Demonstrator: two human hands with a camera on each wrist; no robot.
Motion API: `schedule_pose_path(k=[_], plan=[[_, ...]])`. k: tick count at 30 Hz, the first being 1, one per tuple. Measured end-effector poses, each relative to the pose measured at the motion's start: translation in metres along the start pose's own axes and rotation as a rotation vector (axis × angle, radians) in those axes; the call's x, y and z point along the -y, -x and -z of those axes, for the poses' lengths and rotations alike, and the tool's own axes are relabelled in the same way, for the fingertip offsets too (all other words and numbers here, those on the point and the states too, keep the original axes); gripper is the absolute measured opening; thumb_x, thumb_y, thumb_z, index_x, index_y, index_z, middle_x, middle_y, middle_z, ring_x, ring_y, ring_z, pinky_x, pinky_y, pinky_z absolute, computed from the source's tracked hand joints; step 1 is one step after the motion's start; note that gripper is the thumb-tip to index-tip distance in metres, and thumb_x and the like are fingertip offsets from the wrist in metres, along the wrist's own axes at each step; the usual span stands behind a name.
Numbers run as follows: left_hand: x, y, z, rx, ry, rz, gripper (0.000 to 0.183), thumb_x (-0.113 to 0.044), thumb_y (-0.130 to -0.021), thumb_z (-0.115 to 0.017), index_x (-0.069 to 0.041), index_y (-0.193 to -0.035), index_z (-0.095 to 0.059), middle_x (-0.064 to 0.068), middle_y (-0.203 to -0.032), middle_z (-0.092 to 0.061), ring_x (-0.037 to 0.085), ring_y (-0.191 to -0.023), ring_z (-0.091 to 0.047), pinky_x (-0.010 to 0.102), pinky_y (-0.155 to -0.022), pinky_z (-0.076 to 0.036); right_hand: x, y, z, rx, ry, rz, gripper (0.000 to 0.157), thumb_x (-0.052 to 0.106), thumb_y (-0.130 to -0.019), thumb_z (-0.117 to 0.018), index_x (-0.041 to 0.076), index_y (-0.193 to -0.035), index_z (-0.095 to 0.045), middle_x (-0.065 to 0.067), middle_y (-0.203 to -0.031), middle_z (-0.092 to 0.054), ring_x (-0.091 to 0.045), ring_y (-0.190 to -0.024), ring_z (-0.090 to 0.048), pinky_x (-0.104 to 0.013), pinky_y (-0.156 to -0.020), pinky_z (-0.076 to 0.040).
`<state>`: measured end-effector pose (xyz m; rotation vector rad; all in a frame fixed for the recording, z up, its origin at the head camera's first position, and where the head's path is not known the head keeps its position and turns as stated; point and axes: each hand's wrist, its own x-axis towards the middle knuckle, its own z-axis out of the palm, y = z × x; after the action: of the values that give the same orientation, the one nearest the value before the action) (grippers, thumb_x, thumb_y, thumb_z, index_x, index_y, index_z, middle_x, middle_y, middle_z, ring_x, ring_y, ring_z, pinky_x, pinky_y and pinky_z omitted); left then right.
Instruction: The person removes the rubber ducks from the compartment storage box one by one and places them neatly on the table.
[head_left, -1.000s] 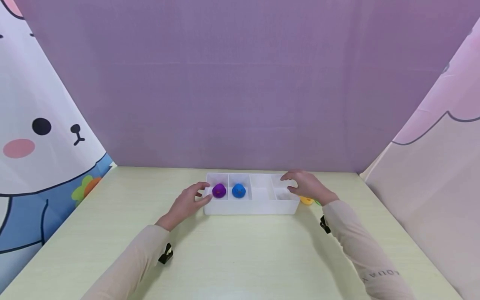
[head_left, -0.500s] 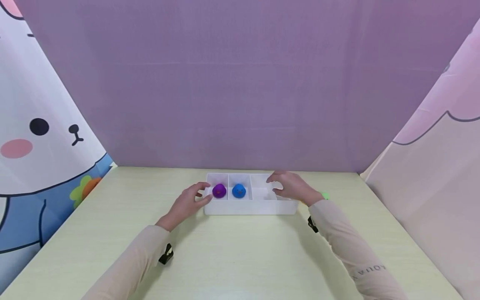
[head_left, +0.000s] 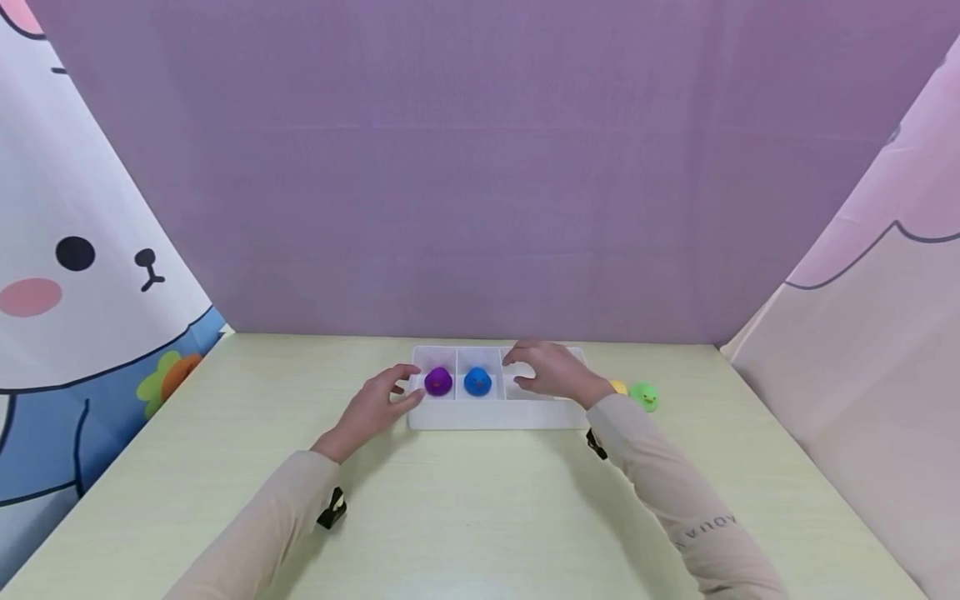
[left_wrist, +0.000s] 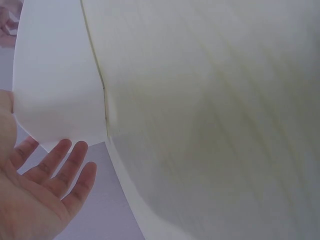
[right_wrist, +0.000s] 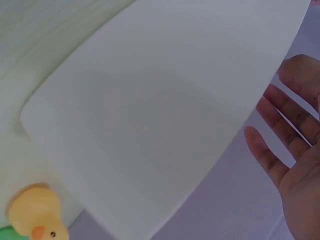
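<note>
A white divided tray point(head_left: 487, 415) stands on the table. A purple rubber duck point(head_left: 438, 382) sits in its leftmost compartment and a blue rubber duck point(head_left: 477, 382) in the compartment beside it. At the tray's left end is my left hand point(head_left: 372, 408), thumb and fingers apart; in the left wrist view its fingers point(left_wrist: 75, 162) spread loosely by the tray's corner. My right hand point(head_left: 553, 371) hovers over the tray's right half with nothing between thumb and fingers, partly hiding the compartments there. The right wrist view shows those fingers point(right_wrist: 265, 155) relaxed near the tray's rim.
Right of the tray, a green rubber duck point(head_left: 644, 397) and a yellow rubber duck point(right_wrist: 35, 210) stand on the table point(head_left: 465, 508). My right arm partly hides the yellow one in the head view. A purple backdrop point(head_left: 480, 167) rises behind the table.
My right hand has moved left over the tray, from its rightmost compartment toward the blue duck's. The green duck has come into view from behind the arm. My left hand stays put.
</note>
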<state>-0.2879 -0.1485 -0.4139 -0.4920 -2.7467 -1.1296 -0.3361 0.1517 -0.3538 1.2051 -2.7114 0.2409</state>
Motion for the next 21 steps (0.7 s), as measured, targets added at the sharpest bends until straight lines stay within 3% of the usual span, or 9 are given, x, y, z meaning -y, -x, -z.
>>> schedule_pose_path(k=[7,21], plan=[[-0.003,0.001,0.002,0.000,0.004,0.000,0.046,-0.032,-0.089,-0.058,-0.008,-0.128,-0.049,0.019,-0.126,-0.053,0.033,-0.101,-0.059,0.045,-0.083,-0.051,0.009,-0.014,-0.004,0.002,-0.007,0.036,0.027,0.012,-0.080,-0.068,0.009,-0.106,-0.066,-0.001,-0.106,-0.065,-0.018,-0.101,-0.060,-0.033,-0.087,-0.050],[-0.001,0.001,0.001,0.001,0.001,-0.005,0.048,-0.033,-0.089,-0.057,-0.008,-0.128,-0.048,0.019,-0.126,-0.053,0.034,-0.102,-0.059,0.045,-0.082,-0.051,0.013,-0.033,-0.018,0.030,-0.034,0.015,0.027,0.012,-0.080,-0.068,0.008,-0.106,-0.066,-0.002,-0.107,-0.066,-0.018,-0.102,-0.059,-0.033,-0.089,-0.050]])
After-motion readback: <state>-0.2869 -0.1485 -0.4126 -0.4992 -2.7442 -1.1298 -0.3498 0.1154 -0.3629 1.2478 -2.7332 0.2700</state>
